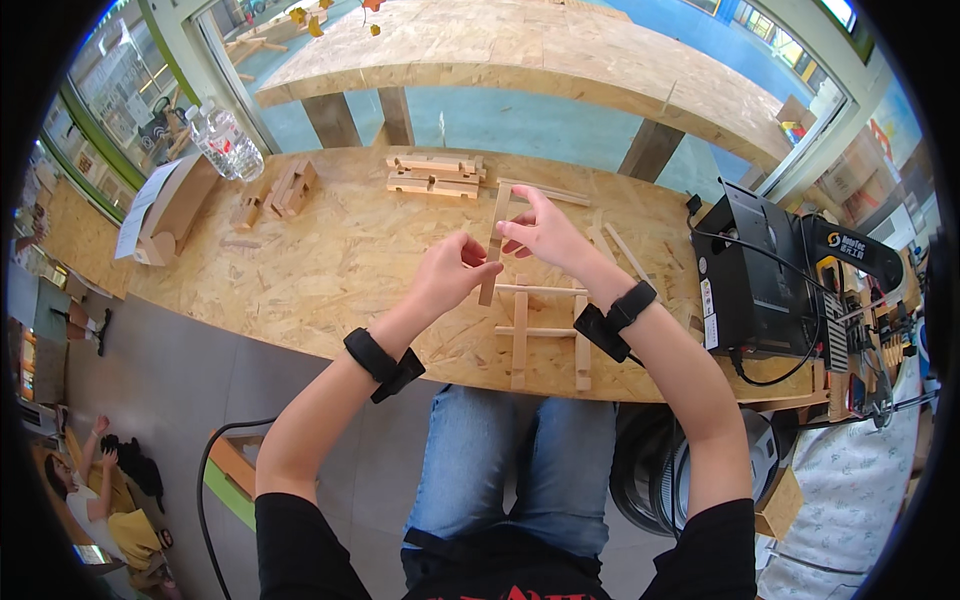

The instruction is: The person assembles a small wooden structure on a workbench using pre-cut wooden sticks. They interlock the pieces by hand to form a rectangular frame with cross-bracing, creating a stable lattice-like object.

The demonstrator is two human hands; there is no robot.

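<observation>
A flat wooden strip [488,288] is held up at a slant above the table. My left hand [448,270] pinches it low down between thumb and fingers. Higher up, my right hand [548,232] grips the same strip, with the index finger reaching its upper end. Just below my hands lies a wooden frame [519,350] of two notched uprights crossed by thin bars. Loose thin wooden sticks [625,250] lie to the right of my right hand, and more lie beyond it. Black bands with small dark modules circle both wrists.
Notched wooden pieces [433,178] are stacked at the back, with shorter wooden blocks [290,188] to their left. A cardboard box [172,215] and clear plastic bottles [230,145] stand at the far left. A black machine [755,275] with cables occupies the right side. Another person [100,500] is at lower left.
</observation>
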